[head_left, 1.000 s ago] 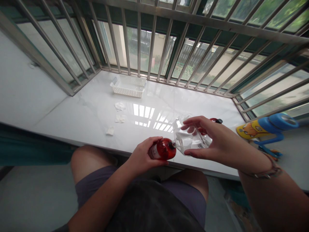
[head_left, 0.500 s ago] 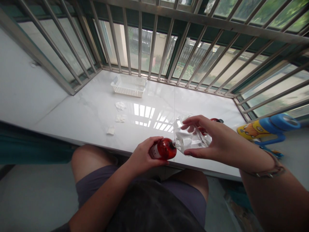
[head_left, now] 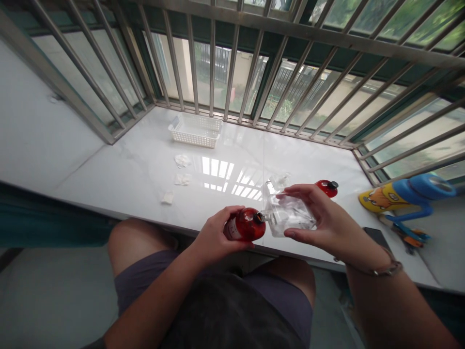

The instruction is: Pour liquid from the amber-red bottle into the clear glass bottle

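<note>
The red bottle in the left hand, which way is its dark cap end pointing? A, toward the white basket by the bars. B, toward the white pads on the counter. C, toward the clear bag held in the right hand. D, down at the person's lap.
C: the red bottle, lying sideways in the left hand, has its cap meeting the edge of the clear bag held by the right hand.
</note>
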{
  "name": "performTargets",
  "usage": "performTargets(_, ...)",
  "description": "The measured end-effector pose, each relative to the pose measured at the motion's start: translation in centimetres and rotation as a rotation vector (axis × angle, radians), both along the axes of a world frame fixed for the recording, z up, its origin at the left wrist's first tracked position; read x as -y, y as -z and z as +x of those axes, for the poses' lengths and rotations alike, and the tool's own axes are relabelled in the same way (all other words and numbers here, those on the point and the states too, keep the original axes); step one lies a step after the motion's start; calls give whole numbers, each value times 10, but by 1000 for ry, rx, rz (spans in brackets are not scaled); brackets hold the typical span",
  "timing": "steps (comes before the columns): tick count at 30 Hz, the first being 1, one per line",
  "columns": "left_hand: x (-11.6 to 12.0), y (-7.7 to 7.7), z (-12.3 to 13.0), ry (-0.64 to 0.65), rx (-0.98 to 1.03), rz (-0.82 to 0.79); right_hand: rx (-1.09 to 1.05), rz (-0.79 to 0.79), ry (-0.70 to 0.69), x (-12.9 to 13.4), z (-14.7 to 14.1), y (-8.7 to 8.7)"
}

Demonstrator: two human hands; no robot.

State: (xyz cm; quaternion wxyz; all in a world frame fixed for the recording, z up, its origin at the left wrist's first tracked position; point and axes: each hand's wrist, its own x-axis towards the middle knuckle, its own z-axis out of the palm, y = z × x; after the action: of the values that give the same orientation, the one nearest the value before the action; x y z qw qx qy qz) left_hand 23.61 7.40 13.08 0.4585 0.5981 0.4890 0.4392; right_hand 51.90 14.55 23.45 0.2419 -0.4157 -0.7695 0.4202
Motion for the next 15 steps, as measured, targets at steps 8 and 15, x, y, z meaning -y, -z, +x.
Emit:
performTargets(8,-4,6,-12,-90,86,-84,-211,-147,198,32,3,65)
performTargets(15,-36,4,-47,-273,113,11,-90,-70,338,59,42,127)
